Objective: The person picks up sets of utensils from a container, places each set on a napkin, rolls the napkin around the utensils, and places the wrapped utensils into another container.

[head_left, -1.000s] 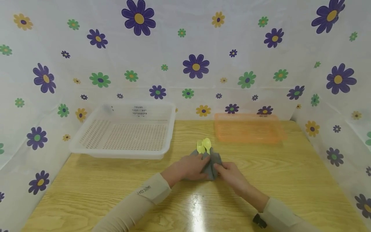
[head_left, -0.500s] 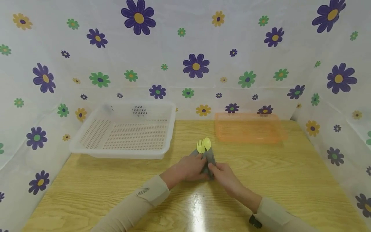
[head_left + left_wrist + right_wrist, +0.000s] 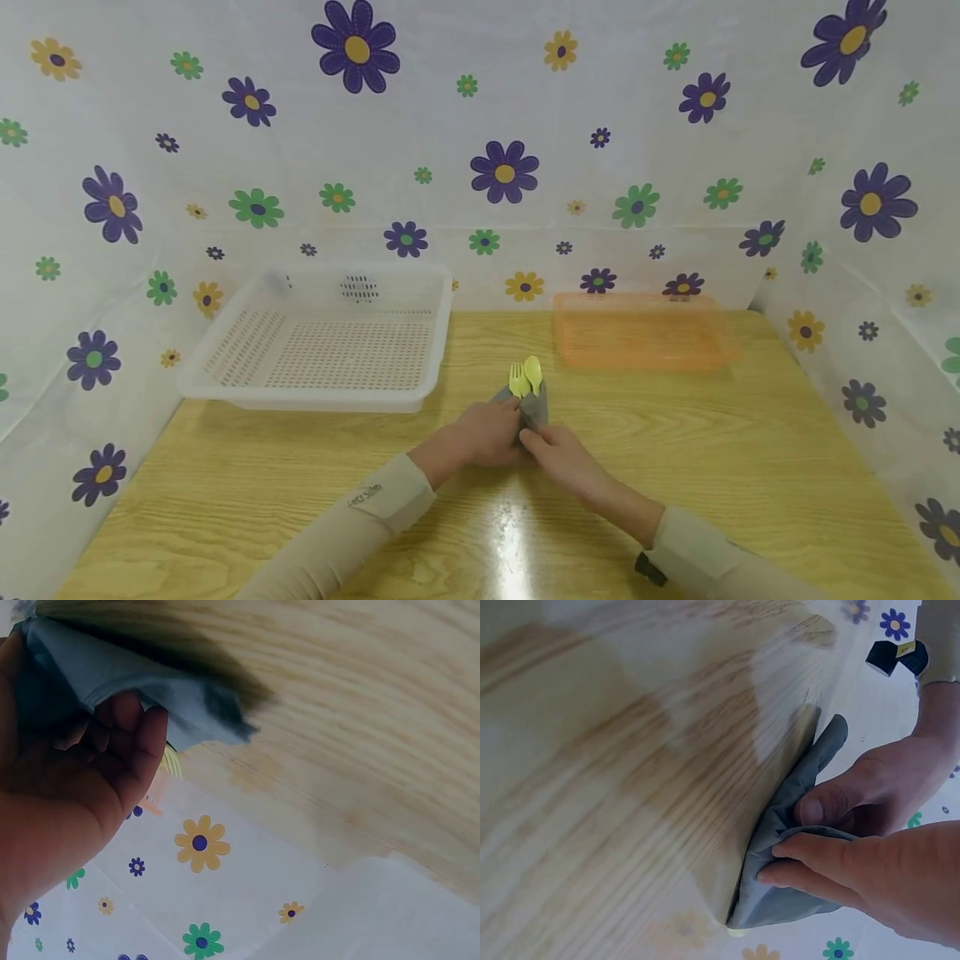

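A yellow-green fork (image 3: 517, 379) and spoon (image 3: 533, 372) lie side by side mid-table, heads sticking out of a grey cloth napkin (image 3: 536, 408) that covers their handles. From the left, my left hand (image 3: 486, 432) holds the napkin, its fingers curled at the cloth's edge in the left wrist view. On the other side my right hand (image 3: 567, 460) pinches a napkin flap between thumb and fingers, folded over the handles. Both hands meet over the cloth (image 3: 780, 896) in the right wrist view. Part of the napkin is hidden under the left hand.
A white perforated plastic basket (image 3: 437, 346) stands at the back left of the wooden table (image 3: 720, 467). At the back right sits a shallow translucent orange basket (image 3: 637, 363). A white sheet with flowers (image 3: 570, 175) encloses the table's back and sides.
My right hand has moved left, drawing the napkin's right flap over the cutlery handles toward the left hand. The left hand has stayed nearly in place. Both baskets are unmoved.
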`<action>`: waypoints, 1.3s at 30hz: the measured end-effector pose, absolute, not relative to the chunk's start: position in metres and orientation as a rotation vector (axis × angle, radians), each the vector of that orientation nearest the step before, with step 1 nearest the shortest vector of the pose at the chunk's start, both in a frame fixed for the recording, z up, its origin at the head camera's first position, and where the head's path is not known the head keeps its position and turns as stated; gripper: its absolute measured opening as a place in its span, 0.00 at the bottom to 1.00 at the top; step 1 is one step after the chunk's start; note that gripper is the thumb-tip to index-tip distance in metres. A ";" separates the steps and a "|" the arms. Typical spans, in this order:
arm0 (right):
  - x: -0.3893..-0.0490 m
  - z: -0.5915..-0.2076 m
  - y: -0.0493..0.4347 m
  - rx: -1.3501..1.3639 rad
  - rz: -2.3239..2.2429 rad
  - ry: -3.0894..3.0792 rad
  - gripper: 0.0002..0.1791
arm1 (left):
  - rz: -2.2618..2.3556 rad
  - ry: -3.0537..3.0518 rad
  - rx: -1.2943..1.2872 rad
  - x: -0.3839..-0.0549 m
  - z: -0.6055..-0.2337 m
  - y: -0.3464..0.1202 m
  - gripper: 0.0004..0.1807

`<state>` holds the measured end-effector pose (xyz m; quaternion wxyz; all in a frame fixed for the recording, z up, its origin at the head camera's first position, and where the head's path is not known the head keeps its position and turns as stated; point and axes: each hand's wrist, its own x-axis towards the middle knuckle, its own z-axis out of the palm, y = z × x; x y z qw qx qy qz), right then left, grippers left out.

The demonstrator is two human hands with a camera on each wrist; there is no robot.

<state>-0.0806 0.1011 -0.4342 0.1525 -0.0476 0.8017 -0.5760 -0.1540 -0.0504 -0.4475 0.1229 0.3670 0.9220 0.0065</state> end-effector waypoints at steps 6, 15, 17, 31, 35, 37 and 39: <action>-0.077 -0.434 0.096 -0.252 -1.564 2.314 0.33 | 0.201 2.610 1.110 -0.160 -0.451 -0.063 0.24; -0.078 -0.437 0.092 -0.322 -1.390 2.312 0.38 | 0.454 2.508 1.071 -0.170 -0.452 -0.075 0.26; -0.079 -0.436 0.093 -0.370 -1.327 2.370 0.35 | 0.473 2.498 1.062 -0.170 -0.451 -0.075 0.29; -0.099 -0.447 0.118 -1.217 -0.836 2.784 0.18 | 0.484 2.472 1.138 -0.168 -0.450 -0.078 0.40; -0.095 -0.451 0.115 -1.214 -0.464 2.950 0.19 | 0.482 2.435 1.123 -0.169 -0.448 -0.078 0.38; -0.093 -0.451 0.114 -1.201 -0.354 2.984 0.19 | 0.498 2.403 1.102 -0.170 -0.447 -0.079 0.38; -0.092 -0.451 0.113 -1.188 -0.318 2.988 0.19 | 0.510 2.375 1.088 -0.171 -0.447 -0.080 0.40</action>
